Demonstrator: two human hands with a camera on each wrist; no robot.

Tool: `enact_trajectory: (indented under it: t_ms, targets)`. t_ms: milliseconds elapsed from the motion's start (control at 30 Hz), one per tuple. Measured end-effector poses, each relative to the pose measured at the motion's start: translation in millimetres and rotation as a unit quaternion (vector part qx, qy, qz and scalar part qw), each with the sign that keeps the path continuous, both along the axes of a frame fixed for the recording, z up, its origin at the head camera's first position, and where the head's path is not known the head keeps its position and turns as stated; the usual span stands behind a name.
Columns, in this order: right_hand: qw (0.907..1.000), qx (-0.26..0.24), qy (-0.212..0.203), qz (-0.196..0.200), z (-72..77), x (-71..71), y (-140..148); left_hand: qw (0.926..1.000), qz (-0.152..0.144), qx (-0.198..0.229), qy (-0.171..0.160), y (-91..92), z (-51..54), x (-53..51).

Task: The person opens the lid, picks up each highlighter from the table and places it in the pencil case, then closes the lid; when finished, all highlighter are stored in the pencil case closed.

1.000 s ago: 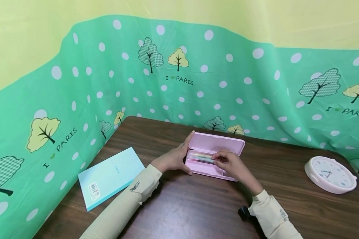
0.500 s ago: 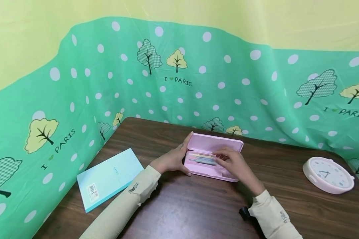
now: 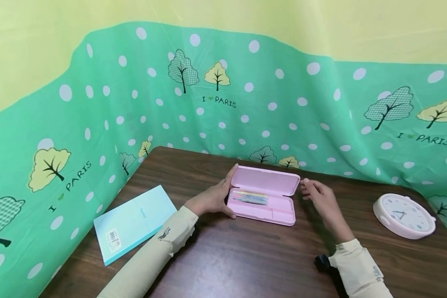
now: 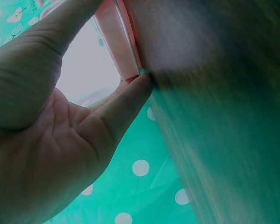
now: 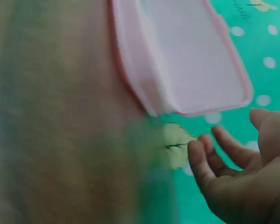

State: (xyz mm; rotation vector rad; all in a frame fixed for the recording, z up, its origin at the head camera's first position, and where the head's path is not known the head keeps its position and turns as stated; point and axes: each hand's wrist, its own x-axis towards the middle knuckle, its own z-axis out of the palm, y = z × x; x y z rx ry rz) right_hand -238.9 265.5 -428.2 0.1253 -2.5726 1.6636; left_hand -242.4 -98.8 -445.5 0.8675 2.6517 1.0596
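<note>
A pink pencil case (image 3: 260, 203) lies on the table with its lid (image 3: 266, 180) raised. Several slim coloured pens (image 3: 250, 197) rest side by side in its back tray, towards the left. My left hand (image 3: 211, 198) holds the left end, the thumb at the front corner and a finger up along the lid; the left wrist view shows this hand (image 4: 70, 121) around the pink edge. Just off the lid's right edge is my right hand (image 3: 322, 200), its fingers loosely bent. In the right wrist view nothing is between the fingers of that hand (image 5: 245, 168).
A pale blue book or box (image 3: 135, 223) with a barcode label lies at the left on the dark wooden table (image 3: 223, 260). A round pinkish-white clock (image 3: 404, 216) sits at the right. Green and yellow printed fabric (image 3: 223, 124) hangs behind and to the left.
My right hand has left the pens inside the case and moved right, past the lid's edge. The left hand has stayed at the case's left end.
</note>
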Motion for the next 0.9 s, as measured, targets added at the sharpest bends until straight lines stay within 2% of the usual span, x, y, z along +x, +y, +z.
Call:
enact_trajectory:
  t_ms: [100,167,200,233,367,400,433,500,533,633,667,733,767,900]
  targets:
    - [0.9959,-0.014,-0.088,0.015,-9.3,-2.8,-5,0.9999,-0.008,0.004,0.014,-2.4,-10.5,-6.1]
    - [0.9925,-0.011,-0.119,0.024,-10.1,-3.6,-10,0.9993,-0.013,-0.002,0.036,-3.6,-21.4,-12.6]
    - [0.9917,-0.008,-0.126,0.026,-9.1,-3.9,-13,0.9996,-0.013,0.004,0.026,-3.3,-18.4,-11.2]
    - [0.9913,-0.003,-0.129,0.025,-7.4,-4.0,-15,0.9998,-0.012,0.007,0.015,-2.5,-14.2,-10.0]
    - [0.9898,0.022,-0.14,0.016,0.1,-2.5,-28,0.9997,-0.016,0.013,0.012,-2.5,-12.1,-8.5]
    - [0.9892,0.028,-0.143,0.011,1.0,-1.9,-30,0.9997,-0.016,0.018,0.002,-2.3,-7.8,-6.0]
    - [0.9886,0.034,-0.147,0.005,2.7,-1.6,-32,0.9996,-0.018,0.016,0.013,-2.9,-12.2,-8.6]
    - [0.9874,0.041,-0.153,-0.002,5.1,-0.7,-35,0.9996,-0.018,0.017,0.013,-2.5,-8.9,-6.6]
    - [0.9875,0.04,-0.153,0.0,5.6,-0.2,-35,0.9993,-0.021,0.017,0.026,-3.9,-15.4,-10.7]
    - [0.9877,0.027,-0.152,0.026,5.8,1.4,-34,0.9992,-0.018,0.03,0.018,-1.8,-6.0,-5.6]
    - [0.9875,0.023,-0.15,0.041,5.5,2.1,-32,0.9992,-0.016,0.035,0.01,-0.6,1.0,-1.7]
    - [0.9864,0.016,-0.146,0.074,4.2,3.8,-29,0.9991,-0.014,0.04,0.009,0.5,2.7,-0.6]
    - [0.9858,0.014,-0.143,0.087,3.1,4.6,-27,0.9991,-0.01,0.041,-0.001,2.7,11.3,4.9]
    - [0.9845,0.021,-0.111,0.134,-1.4,7.2,-17,0.9993,-0.018,0.032,0.003,2.4,13.1,6.1]
